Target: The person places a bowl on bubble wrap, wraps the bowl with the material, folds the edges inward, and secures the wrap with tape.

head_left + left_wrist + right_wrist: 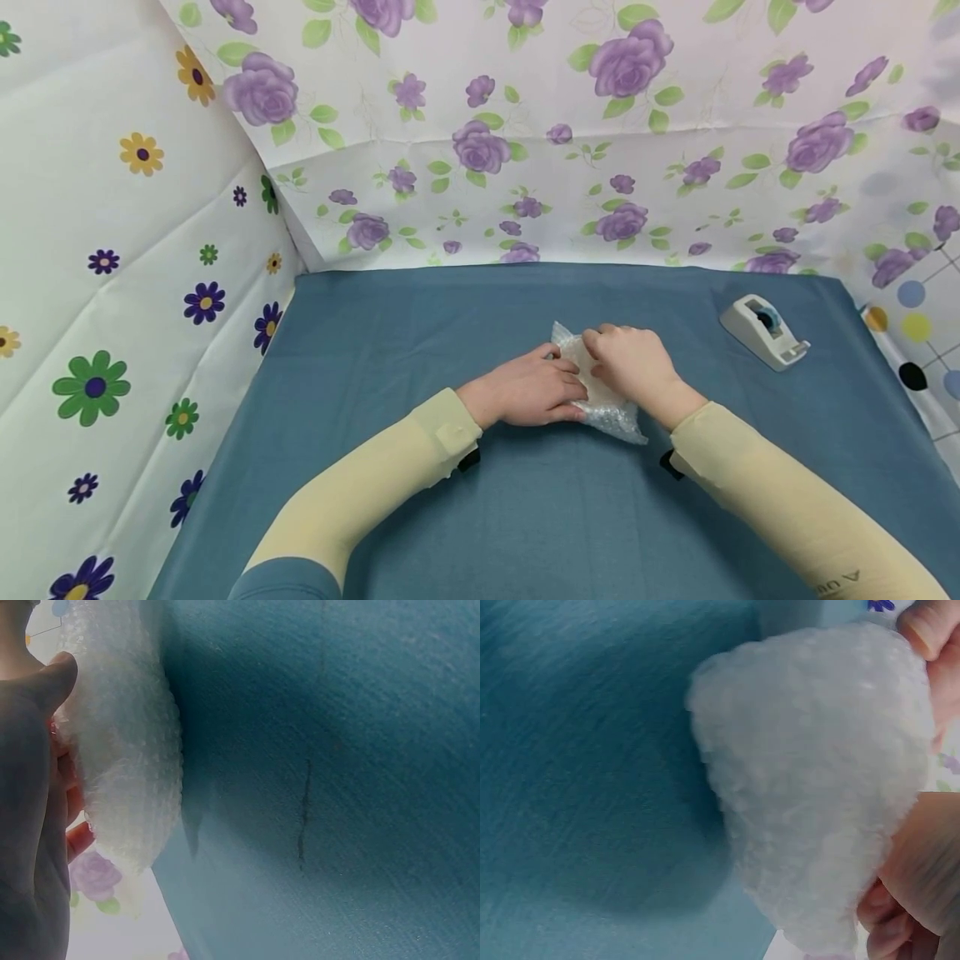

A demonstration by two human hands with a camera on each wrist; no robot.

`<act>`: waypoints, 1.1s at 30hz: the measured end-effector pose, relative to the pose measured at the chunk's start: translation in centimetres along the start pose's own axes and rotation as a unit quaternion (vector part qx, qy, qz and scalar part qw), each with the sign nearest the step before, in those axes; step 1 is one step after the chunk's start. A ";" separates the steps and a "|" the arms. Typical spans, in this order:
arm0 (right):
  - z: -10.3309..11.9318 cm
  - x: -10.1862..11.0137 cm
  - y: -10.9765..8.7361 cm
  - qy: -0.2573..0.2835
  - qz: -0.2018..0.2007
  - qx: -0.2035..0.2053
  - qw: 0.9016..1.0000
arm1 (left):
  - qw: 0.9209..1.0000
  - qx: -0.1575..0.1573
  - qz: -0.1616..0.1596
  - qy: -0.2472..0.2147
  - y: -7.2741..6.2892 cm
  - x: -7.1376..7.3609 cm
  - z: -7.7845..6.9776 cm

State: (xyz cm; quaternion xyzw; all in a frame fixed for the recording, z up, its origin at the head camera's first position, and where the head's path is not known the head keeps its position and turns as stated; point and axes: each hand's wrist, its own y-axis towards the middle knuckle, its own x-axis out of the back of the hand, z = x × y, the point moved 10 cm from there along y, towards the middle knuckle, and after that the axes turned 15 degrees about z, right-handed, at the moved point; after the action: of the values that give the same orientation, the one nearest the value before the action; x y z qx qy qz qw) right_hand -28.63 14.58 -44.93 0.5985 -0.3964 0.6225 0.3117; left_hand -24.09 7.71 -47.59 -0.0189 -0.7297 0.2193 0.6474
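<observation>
A bubble-wrapped bundle (617, 422) lies on the blue cloth, with a pale, flat area on its top between the hands. My left hand (531, 388) rests over its left side, fingers spread and nearly straight. In the left wrist view the thumb (64, 673) touches the near side of the bubble wrap (135, 757). At the bundle's far right, my right hand (636, 360) has its fingers curled in against the wrap. The right wrist view shows the bulging wrap (810, 765) beside curled fingers (889, 930); the fingertips' contact is mostly hidden.
A white tape dispenser (765, 332) with a blue core stands at the back right of the blue-covered table (420, 325). Flowered sheets (480, 208) hang behind the table and along the left side (142, 350).
</observation>
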 end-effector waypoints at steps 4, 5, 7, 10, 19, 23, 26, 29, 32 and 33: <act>-0.3 0.2 0.0 0.011 0.003 -0.002 1.000 | 1.000 0.000 0.003 -0.002 0.0 -0.1 0.0; -0.3 0.2 0.0 0.007 0.002 -0.002 1.000 | 1.000 0.001 0.003 -0.003 0.0 -0.1 0.1; -0.2 0.2 0.0 -0.005 0.000 -0.002 1.000 | 1.000 0.001 0.003 -0.004 0.1 -0.1 0.1; 0.1 0.0 -0.1 -0.024 -0.009 0.002 1.000 | 1.000 0.001 0.002 -0.003 0.1 0.0 0.0; 0.3 -0.3 0.0 -0.043 -0.031 -0.010 0.999 | 1.000 0.006 0.004 -0.002 0.2 0.1 0.1; 0.2 -0.2 -0.1 -0.034 -0.017 -0.011 0.999 | 1.000 0.010 0.007 0.004 0.2 0.2 0.0; -0.2 0.2 -0.4 0.004 -0.004 -0.015 1.000 | 1.000 0.007 0.008 0.001 0.2 0.3 0.0; -0.8 0.9 -0.9 0.055 0.001 -0.023 0.998 | 1.000 0.007 0.012 -0.003 0.3 0.2 -0.1; -1.8 1.7 -1.4 0.095 -0.003 -0.036 0.995 | 1.000 0.013 0.018 -0.003 0.2 0.3 0.1; -2.1 1.9 -1.6 0.106 -0.006 -0.042 0.994 | 1.000 0.016 0.021 -0.002 0.2 0.3 0.1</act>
State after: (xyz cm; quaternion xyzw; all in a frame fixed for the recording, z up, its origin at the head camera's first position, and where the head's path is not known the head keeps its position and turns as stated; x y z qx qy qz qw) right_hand -28.47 17.07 -42.79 0.5183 -0.3832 0.6632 0.3804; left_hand -24.29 7.97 -47.37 -0.0235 -0.7270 0.2448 0.6411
